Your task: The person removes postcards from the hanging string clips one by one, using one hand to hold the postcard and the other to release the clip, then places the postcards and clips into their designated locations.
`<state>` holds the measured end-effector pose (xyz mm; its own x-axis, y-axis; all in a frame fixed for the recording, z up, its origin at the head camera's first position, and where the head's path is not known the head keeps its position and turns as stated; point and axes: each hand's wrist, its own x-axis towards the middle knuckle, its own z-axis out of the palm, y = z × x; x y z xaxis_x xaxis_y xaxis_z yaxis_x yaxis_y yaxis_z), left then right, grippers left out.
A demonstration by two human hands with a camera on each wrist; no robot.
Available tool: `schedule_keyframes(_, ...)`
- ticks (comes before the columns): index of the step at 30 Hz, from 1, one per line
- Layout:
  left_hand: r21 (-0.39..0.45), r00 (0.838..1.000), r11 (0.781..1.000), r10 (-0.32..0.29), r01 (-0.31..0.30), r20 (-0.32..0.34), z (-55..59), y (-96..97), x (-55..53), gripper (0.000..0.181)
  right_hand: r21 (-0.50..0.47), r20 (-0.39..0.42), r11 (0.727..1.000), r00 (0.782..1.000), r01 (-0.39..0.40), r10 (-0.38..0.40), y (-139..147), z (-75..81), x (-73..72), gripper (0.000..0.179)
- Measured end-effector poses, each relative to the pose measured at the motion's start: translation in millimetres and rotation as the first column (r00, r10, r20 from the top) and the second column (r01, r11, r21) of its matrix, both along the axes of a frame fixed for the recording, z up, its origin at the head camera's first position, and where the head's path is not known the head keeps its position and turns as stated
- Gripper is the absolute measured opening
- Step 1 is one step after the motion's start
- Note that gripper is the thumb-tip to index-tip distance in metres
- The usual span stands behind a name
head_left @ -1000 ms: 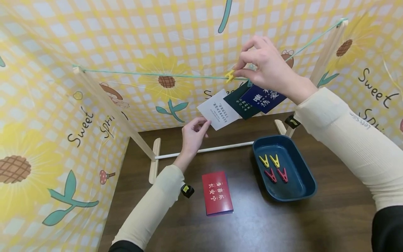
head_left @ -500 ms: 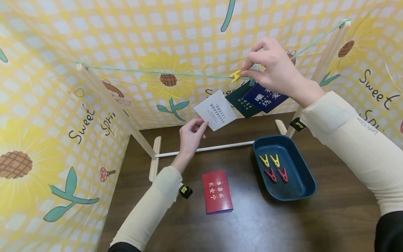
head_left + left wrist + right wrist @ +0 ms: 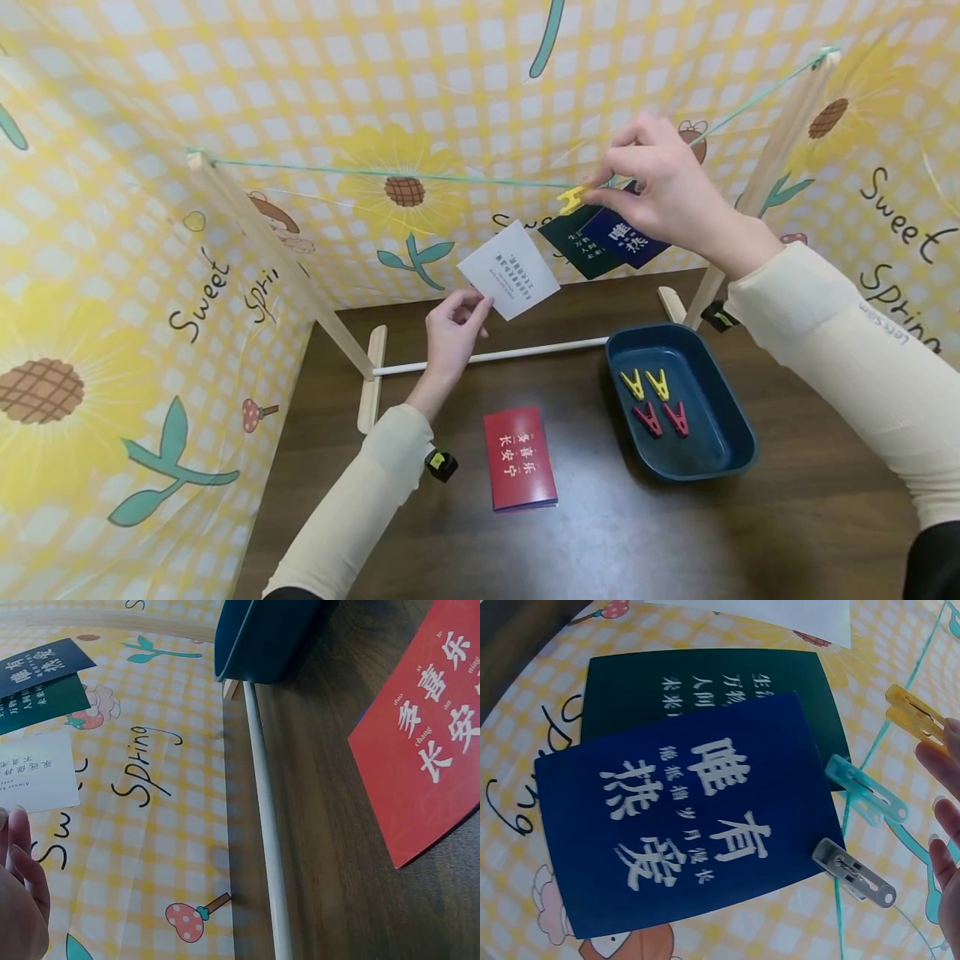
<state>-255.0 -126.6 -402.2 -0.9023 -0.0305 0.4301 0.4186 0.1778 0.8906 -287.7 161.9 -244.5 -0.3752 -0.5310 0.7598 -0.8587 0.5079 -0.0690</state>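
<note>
My left hand (image 3: 452,333) pinches the lower left edge of a white card (image 3: 510,271) printed with small text. Thumb and forefinger of my right hand (image 3: 660,183) pinch a yellow clothespin (image 3: 572,200), which is close to the green string (image 3: 420,177). Below the right hand hang a dark green card (image 3: 573,246) and a blue card (image 3: 682,817), the blue one overlapping the green. In the right wrist view a teal clothespin (image 3: 866,787) and a grey clothespin (image 3: 853,871) sit at their edges by the string. The white card hangs apart, to the left of both.
A blue tray (image 3: 731,417) on the brown table (image 3: 420,517) holds two yellow clothespins (image 3: 645,385) and two red clothespins (image 3: 663,419). Left of it lies a stack of red cards (image 3: 521,458). Wooden posts (image 3: 277,258) carry the string, and a white rod (image 3: 525,352) joins their feet.
The right hand with the yellow clothespin has shifted right and slightly down. The left hand has drawn the white card a little left and down, away from the green card.
</note>
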Motion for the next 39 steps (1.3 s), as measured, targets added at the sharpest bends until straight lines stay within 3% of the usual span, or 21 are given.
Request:
schedule_keyframes(5,-0.008,1.000,1.000,0.016,-0.016,0.012,-4.3,-1.3,0.3,0.009,0.004,0.036,1.000,0.999,-0.015,0.015,2.9,-8.4,3.4,0.015)
schedule_keyframes(12,-0.013,1.000,1.000,-0.004,0.004,0.021,-32.7,-10.9,-14.8,0.013,0.034,0.041,0.999,0.999,-0.012,0.010,9.9,-22.1,4.8,0.017)
schedule_keyframes(20,-0.013,0.997,1.000,0.026,-0.025,0.068,-32.6,-5.6,-8.0,0.012,0.047,0.066,0.999,0.998,-0.003,0.000,17.9,-32.0,9.3,0.020)
schedule_keyframes(28,0.010,0.997,1.000,-0.018,0.017,0.070,-15.5,-1.1,13.9,0.009,0.056,0.122,0.998,0.992,0.022,-0.029,23.8,-41.9,13.6,0.026)
schedule_keyframes(39,0.021,0.991,0.999,-0.028,0.026,0.127,-20.2,-3.2,23.1,0.012,0.128,0.155,0.990,0.985,0.056,-0.075,30.8,-65.2,17.0,0.029)
